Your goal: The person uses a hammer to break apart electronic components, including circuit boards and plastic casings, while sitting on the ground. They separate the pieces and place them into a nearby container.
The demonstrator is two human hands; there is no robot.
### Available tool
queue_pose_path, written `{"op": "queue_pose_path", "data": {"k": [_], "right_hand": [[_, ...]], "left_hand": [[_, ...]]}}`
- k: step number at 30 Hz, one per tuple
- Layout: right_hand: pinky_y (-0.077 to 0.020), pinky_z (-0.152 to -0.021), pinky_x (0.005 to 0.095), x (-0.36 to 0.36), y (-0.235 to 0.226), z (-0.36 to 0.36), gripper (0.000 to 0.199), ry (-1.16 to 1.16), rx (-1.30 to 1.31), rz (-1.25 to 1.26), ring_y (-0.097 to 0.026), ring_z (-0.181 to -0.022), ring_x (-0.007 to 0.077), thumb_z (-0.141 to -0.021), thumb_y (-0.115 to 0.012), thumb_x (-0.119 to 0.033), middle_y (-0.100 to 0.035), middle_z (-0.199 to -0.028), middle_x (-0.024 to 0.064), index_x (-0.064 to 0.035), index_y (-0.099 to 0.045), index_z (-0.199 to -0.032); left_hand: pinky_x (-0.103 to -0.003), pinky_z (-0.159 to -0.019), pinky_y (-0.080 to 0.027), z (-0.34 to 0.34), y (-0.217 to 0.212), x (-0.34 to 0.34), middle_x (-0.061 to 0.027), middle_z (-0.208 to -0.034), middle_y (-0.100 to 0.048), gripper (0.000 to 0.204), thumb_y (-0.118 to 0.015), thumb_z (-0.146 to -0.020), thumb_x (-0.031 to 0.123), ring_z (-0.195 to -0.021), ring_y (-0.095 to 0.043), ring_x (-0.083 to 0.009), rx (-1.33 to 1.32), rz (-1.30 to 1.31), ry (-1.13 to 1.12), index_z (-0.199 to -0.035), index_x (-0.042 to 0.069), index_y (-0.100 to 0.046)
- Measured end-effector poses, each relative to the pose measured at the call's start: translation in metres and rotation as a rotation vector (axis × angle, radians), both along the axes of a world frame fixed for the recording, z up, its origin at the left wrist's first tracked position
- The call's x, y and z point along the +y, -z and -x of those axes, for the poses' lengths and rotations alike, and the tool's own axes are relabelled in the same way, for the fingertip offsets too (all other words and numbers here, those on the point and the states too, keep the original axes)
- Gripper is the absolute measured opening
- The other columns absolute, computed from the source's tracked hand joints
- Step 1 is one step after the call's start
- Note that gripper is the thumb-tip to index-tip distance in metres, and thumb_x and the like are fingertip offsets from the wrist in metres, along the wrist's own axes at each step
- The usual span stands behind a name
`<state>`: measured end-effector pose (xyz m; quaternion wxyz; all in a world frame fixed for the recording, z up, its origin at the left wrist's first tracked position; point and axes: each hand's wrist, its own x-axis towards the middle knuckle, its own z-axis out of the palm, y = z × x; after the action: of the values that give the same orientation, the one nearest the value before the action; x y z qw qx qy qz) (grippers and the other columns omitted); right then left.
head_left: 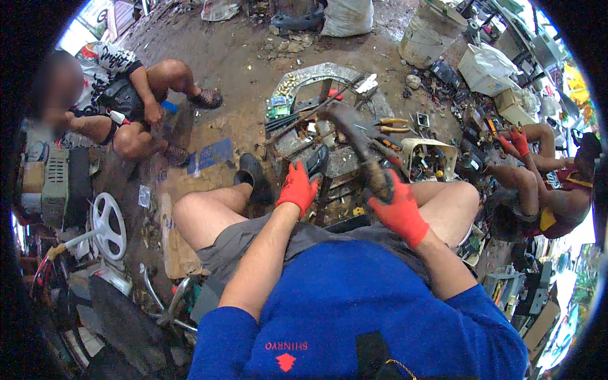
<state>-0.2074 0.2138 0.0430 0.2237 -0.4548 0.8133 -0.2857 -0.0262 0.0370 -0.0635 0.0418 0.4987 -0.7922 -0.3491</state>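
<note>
My right hand (399, 209), in a red glove, is closed around the dark handle of a hammer (363, 151). The hammer is raised and smeared by motion, its head pointing away from me. In a red glove too, my left hand (297, 188) grips a smooth black piece (318, 161) whose kind I cannot make out. That piece is at the near left side of a cluttered work block (342, 166) between my knees. Beyond the hammer lie orange-handled pliers (394, 125) and dark rods (294, 118). A green circuit board (277, 110) sits at the block's far left.
A curved stone slab (332, 71) borders the work spot. To my right stands a cream plastic housing (437, 147) holding small parts. One person (136, 95) sits at the left, another (538, 171) with red gloves at the right. A bucket (430, 35) and crate (484, 71) stand at far right.
</note>
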Motion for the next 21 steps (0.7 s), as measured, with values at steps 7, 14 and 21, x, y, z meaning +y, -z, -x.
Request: {"op": "queue_pose_path", "data": {"k": [7,14,21], "right_hand": [[-0.0512,-0.089,0.0439,-0.003,-0.005,-0.005,0.056,0.002,-0.082,-0.101,-0.066,-0.102,0.0369,-0.078,-0.073,-0.027,-0.068,-0.106,0.0222,-0.0051,-0.052,-0.126],[-0.0514,-0.087,0.0437,0.003,-0.009,-0.014,0.052,-0.022,-0.137,0.022,-0.066,-0.100,0.0365,-0.078,-0.073,-0.026,-0.068,-0.104,0.0213,-0.0050,-0.054,-0.122],[-0.0507,-0.090,0.0441,-0.020,-0.042,-0.005,0.053,-0.033,-0.067,0.034,-0.064,-0.103,0.0393,-0.078,-0.072,-0.026,-0.067,-0.108,0.0236,-0.0038,-0.054,-0.122]], "left_hand": [[-0.047,-0.099,-0.046,-0.005,0.013,0.012,-0.0315,-0.141,-0.038,0.071,-0.068,-0.085,0.026,-0.120,-0.052,-0.0444,0.022,0.076,-0.025,-0.141,-0.003,-0.035],[-0.047,-0.099,-0.046,0.004,0.000,0.006,-0.0302,-0.139,-0.040,0.069,-0.067,-0.087,0.028,-0.120,-0.053,-0.0439,0.004,0.057,-0.018,-0.139,-0.004,-0.037],[-0.047,-0.100,-0.046,-0.007,0.013,0.006,-0.0302,-0.139,-0.040,0.071,-0.067,-0.086,0.032,-0.122,-0.051,-0.0435,-0.023,0.124,-0.022,-0.140,-0.002,-0.037]]}}
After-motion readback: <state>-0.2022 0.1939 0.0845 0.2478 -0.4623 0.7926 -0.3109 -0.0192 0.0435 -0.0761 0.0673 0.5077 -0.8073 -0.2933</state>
